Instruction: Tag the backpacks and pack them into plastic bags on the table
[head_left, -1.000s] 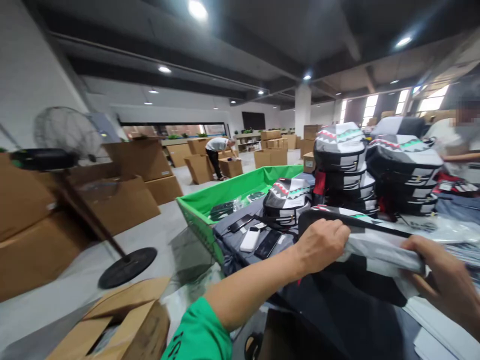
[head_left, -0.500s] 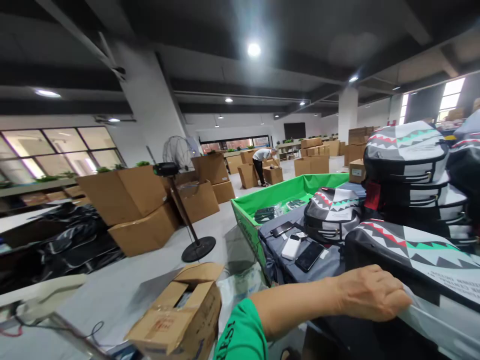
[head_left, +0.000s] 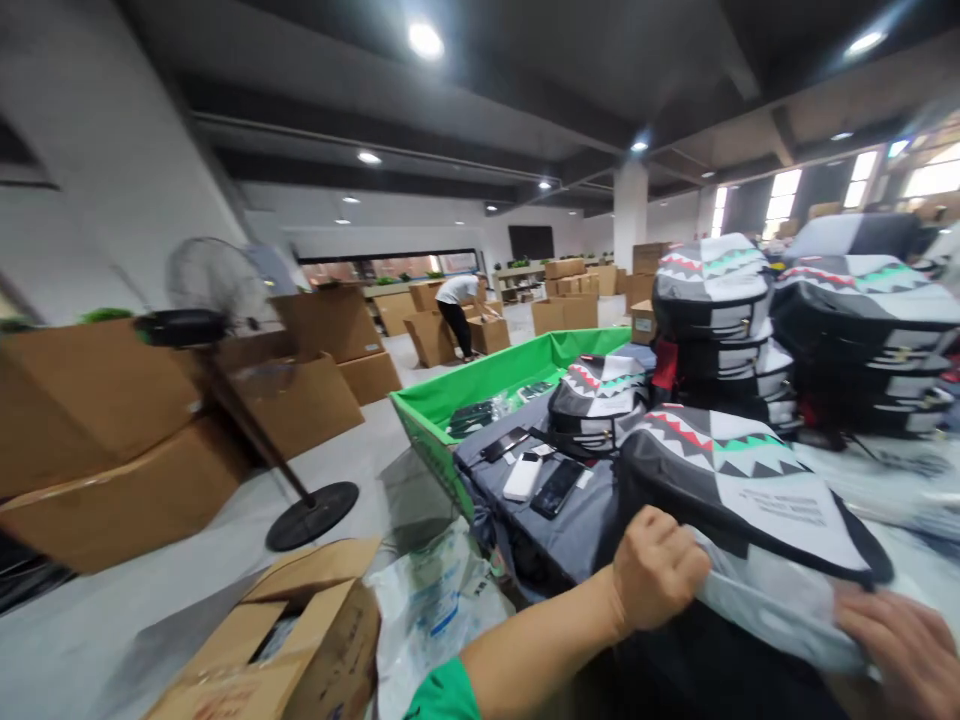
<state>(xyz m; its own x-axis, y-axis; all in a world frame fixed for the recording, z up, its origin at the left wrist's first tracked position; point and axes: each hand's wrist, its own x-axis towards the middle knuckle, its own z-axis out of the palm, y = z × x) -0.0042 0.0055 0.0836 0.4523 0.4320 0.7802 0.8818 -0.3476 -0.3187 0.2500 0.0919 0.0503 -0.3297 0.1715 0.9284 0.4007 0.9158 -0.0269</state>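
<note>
My left hand (head_left: 656, 570) is closed in a tight fist, pinching a gathered fold of a clear plastic film bag (head_left: 772, 600), while my right hand (head_left: 892, 650) lies with its fingers spread, pressed on the same film at the lower right of my view. Between them is a grey, white and black backpack with a red and green shark-tooth print (head_left: 739, 490), held above the near edge of the table, with the film bunched along its lower side. The step in hand looks like fitting this backpack and bag together, though I cannot tell whether the film is going on or coming off; either way, my grip calls for even tension so the film does not tear. Beyond it, on the grey cloth-covered table (head_left: 577, 530), I count one more shark-print backpack (head_left: 596, 405), one white power bank (head_left: 523, 477), one black smartphone (head_left: 559, 488) and a second black phone (head_left: 506, 443). To the right stand two stacks of shark-print backpacks (head_left: 712, 330), each at least three deep, their edges too overlapped to count exactly, and one green-lined bin (head_left: 510, 375) runs along the table's far side
</note>
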